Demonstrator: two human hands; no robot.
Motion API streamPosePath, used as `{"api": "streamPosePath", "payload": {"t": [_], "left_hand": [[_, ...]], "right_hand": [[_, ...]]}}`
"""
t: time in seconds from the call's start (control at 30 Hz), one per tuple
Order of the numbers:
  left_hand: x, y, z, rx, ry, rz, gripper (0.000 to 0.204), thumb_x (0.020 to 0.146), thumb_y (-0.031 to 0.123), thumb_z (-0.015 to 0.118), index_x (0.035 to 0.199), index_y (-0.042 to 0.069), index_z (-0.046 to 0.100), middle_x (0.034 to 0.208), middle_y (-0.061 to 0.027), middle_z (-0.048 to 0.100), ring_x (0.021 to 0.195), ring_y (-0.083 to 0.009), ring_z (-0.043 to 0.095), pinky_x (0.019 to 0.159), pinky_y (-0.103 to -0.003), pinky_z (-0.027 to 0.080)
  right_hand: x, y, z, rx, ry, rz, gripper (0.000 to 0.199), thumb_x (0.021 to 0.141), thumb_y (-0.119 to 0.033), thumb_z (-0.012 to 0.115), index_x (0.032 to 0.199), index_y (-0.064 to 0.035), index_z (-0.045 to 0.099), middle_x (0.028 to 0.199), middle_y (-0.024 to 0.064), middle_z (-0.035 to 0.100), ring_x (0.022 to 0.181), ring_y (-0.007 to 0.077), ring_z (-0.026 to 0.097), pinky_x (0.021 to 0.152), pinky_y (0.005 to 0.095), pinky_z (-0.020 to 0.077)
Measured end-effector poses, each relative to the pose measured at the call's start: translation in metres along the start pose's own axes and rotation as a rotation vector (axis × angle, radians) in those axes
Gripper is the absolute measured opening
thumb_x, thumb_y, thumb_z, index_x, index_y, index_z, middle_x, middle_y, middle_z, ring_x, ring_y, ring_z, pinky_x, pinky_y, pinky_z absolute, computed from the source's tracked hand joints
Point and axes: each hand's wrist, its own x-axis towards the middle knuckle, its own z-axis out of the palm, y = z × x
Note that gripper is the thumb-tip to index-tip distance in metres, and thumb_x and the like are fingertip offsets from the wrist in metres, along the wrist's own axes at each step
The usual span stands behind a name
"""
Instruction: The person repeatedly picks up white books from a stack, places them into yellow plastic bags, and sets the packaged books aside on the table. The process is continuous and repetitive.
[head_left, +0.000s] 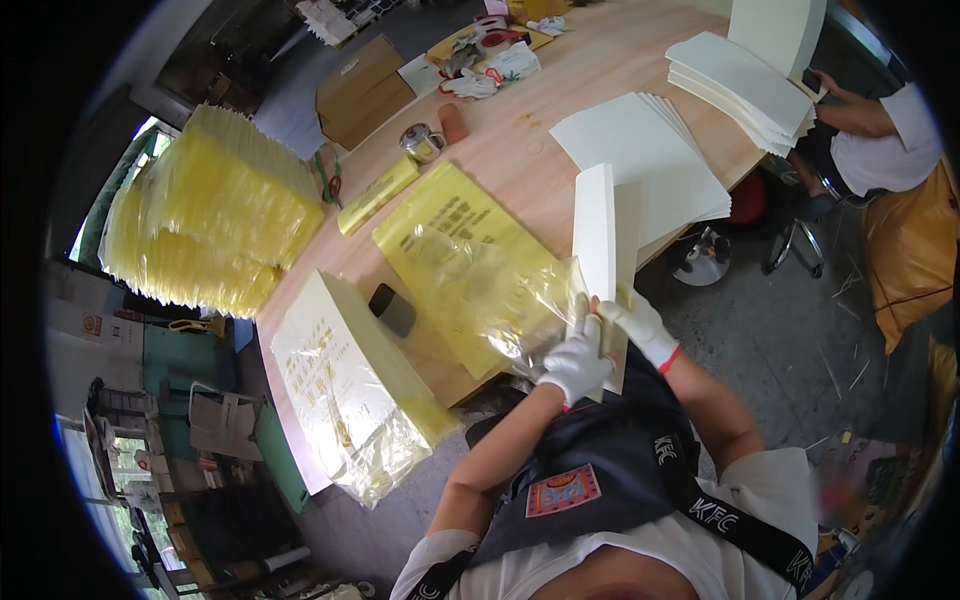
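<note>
We are steadying the card [594,225] near right, probably to keep it aligned: right hand [637,325] pinching its side, left hand [578,366] half-curled beside the bag [535,310], its grip unclear.

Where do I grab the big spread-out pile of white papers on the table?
Try the right-hand corner of the white papers, coming from the right, thumb on top and fingers underneath. They lie flat, but that corner seems to poke past the edge of the table.
</note>
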Motion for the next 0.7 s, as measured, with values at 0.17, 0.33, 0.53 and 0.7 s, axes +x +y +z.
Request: {"api": "streamPosePath", "payload": {"t": [0.17, 0.33, 0.53, 0.7], "left_hand": [[0.004, -0.062, 0.024, -0.292, 0.424, 0.397, 0.076, 0.086, 0.007, 0.059, 0.151, 0.002, 0.021, 0.146, -0.0219, 0.04, 0.111, -0.026, 0.059, 0.093, -0.036, 0.048], [-0.076, -0.091, -0.097, -1.468, 0.621, 0.249, 0.053, 0.101, 0.023, 0.04, 0.151, 0.01, 0.028, 0.073, 0.0023, 0.053, 0.056, -0.0075, 0.046, 0.059, -0.027, 0.052], [-0.112, -0.058, -0.077, -0.412, 0.447, 0.514, 0.067, 0.083, 0.016, 0.067, 0.144, 0.008, 0.041, 0.129, -0.0184, 0.058, 0.115, -0.0285, 0.058, 0.083, -0.038, 0.05], [-0.121, -0.053, 0.037, -0.63, 0.646, 0.408, 0.041, 0.086, 0.006, 0.06, 0.127, 0.005, 0.057, 0.087, -0.0123, 0.065, 0.07, -0.027, 0.064, 0.069, -0.032, 0.052]], "right_hand": [[-0.013, -0.024, 0.003, -0.642, 0.191, -0.221, 0.024, 0.087, -0.03, 0.064, 0.085, -0.0064, 0.061, 0.081, 0.0144, 0.06, 0.076, 0.0352, 0.062, 0.063, 0.0408, 0.0464], [-0.033, -0.116, -0.017, -1.137, -0.135, -0.63, 0.02, 0.081, -0.03, 0.067, 0.08, -0.0134, 0.056, 0.085, 0.0097, 0.063, 0.061, 0.0273, 0.063, 0.053, 0.0381, 0.0504], [-0.016, -0.132, 0.031, -1.39, -0.557, -0.517, 0.02, 0.083, -0.028, 0.063, 0.094, -0.0104, 0.062, 0.089, 0.0106, 0.065, 0.074, 0.0257, 0.066, 0.062, 0.0391, 0.0536], [0.035, -0.06, 0.017, -0.35, -0.658, 0.08, 0.029, 0.089, -0.03, 0.059, 0.107, -0.0078, 0.066, 0.098, 0.0148, 0.068, 0.09, 0.0243, 0.066, 0.078, 0.0358, 0.0499]]}}
